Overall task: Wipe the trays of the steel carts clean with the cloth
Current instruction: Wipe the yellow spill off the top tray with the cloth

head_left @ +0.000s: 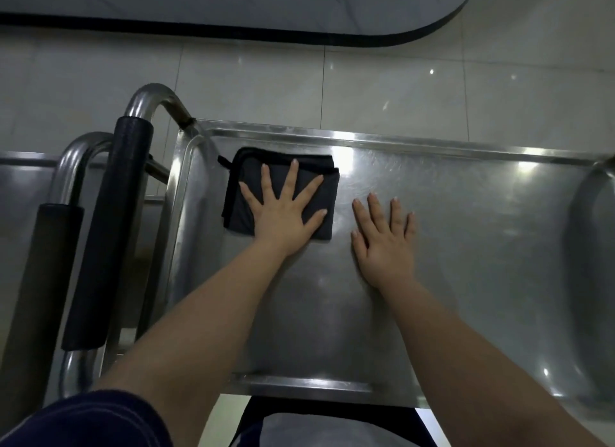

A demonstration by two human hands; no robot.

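**Two flat hands on the cart tray, one on the cloth**

Your left fingers (294, 177) are straight and fanned wide apart, pressing down on the dark cloth (312, 165). The palm of your left hand (286, 213) covers the cloth's near right part. Your right fingers (374, 210) are also straight, only slightly apart, and your right hand (386, 243) lies flat on bare steel just right of the cloth, holding nothing.

The cloth is folded into a rough square with a small loop at its far left corner. It lies in the far left part of the steel tray (466, 230), close to the raised rim. At the tray's left end, the cart's tubular handle carries a black foam grip (106, 233). Left of that stands a second cart (20, 187) with its own padded handle (46, 270). Glossy pale floor tiles (366, 80) lie beyond the tray's far edge, and a dark sleeve (93, 420) shows at the near left.
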